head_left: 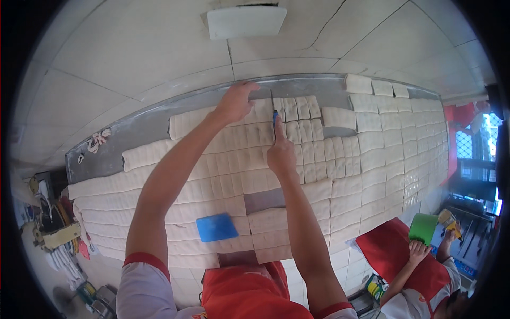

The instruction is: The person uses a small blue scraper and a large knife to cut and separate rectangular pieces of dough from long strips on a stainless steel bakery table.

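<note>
My right hand (281,151) grips a knife (275,117) with a blue handle, index finger along it and the thin blade pointing away from me over the top dough strip. To its right lie short cut dough pieces (303,108). My left hand (239,101), fingers bent and apart, is at the far edge of the dough strips (188,125), left of the blade, with nothing visible in it. Rows of pale, flat dough cover most of the grey table (98,165). A blue rectangular scraper (217,227) lies on the nearer rows.
At lower right a co-worker (404,282) in red and white holds a green scraper (423,228) and a brush (446,219). Small dough scraps (98,140) lie at far left. Cluttered items (53,228) stand beside the table's left end. A tiled wall (133,58) borders the far edge.
</note>
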Action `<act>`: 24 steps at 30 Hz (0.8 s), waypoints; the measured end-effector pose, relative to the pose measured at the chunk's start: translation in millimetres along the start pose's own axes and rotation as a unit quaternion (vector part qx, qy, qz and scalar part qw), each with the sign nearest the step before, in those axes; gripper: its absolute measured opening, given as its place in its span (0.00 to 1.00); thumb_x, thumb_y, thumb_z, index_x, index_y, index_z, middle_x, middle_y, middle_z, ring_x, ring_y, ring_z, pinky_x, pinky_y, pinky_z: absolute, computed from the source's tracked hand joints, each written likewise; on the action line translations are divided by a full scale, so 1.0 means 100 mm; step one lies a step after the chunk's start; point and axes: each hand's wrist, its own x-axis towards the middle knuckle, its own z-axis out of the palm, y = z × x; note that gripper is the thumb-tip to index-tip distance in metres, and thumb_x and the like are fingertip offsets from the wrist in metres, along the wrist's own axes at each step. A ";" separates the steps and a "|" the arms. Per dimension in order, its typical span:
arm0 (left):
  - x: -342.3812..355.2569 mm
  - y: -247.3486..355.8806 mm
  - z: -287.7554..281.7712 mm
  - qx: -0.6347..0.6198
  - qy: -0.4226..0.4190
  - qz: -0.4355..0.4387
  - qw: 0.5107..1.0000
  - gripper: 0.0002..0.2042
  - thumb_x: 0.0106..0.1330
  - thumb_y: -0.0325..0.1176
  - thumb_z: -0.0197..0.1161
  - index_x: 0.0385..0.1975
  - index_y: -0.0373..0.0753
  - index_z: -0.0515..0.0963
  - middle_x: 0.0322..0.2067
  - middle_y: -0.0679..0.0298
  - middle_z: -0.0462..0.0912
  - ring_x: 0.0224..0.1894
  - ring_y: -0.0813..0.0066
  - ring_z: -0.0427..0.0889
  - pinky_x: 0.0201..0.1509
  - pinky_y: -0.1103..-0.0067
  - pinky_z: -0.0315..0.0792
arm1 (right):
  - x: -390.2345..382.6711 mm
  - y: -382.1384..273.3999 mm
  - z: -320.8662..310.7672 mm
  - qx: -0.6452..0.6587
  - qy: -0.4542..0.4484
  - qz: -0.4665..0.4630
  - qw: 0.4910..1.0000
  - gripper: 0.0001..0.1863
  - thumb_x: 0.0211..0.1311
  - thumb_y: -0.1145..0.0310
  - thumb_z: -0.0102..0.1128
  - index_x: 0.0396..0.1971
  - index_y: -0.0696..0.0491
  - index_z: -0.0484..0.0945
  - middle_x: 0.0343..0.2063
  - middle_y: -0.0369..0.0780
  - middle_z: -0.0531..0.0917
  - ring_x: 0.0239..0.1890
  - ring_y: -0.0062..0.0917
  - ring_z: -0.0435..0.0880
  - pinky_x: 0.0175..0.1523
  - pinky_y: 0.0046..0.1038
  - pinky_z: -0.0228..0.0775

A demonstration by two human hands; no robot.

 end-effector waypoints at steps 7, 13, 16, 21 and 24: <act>0.66 0.05 0.13 0.030 -0.163 0.131 0.978 0.22 0.59 0.17 0.64 0.55 0.38 0.80 0.59 0.54 0.78 0.63 0.53 0.75 0.66 0.65 0.71 | 0.08 -0.19 -0.09 -0.006 -0.020 0.021 1.000 0.46 0.60 0.82 0.45 0.80 0.40 0.52 0.34 0.59 0.84 0.39 0.59 0.83 0.46 0.57 0.71; 0.75 0.07 0.21 0.048 -0.261 0.156 0.952 0.16 0.59 0.20 0.68 0.46 0.45 0.88 0.61 0.57 0.76 0.65 0.55 0.73 0.67 0.66 0.71 | 0.12 -0.14 -0.04 -0.017 0.013 0.014 1.000 0.43 0.64 0.82 0.44 0.79 0.38 0.53 0.31 0.58 0.84 0.36 0.58 0.84 0.43 0.56 0.71; 0.74 0.08 0.13 0.066 -0.263 0.149 0.951 0.16 0.58 0.24 0.72 0.45 0.49 0.90 0.63 0.59 0.74 0.67 0.56 0.71 0.69 0.67 0.70 | -0.14 -0.19 -0.14 -0.017 -0.033 0.044 0.998 0.48 0.58 0.84 0.45 0.80 0.41 0.49 0.30 0.57 0.83 0.34 0.56 0.83 0.43 0.55 0.72; 0.58 0.09 0.19 0.126 -0.193 0.155 0.961 0.15 0.56 0.27 0.75 0.43 0.54 0.91 0.66 0.60 0.72 0.72 0.57 0.65 0.74 0.67 0.65 | -0.46 -0.02 -0.01 -0.032 -0.070 0.066 0.995 0.51 0.56 0.84 0.47 0.81 0.43 0.46 0.30 0.55 0.82 0.32 0.53 0.82 0.42 0.53 0.74; 0.39 0.33 0.26 0.095 -0.196 0.244 0.945 0.13 0.56 0.29 0.75 0.40 0.56 0.91 0.69 0.61 0.70 0.75 0.53 0.60 0.77 0.59 0.60 | -0.43 0.03 -0.05 -0.033 -0.071 0.081 0.994 0.52 0.56 0.84 0.47 0.82 0.40 0.44 0.29 0.55 0.81 0.33 0.53 0.83 0.43 0.52 0.74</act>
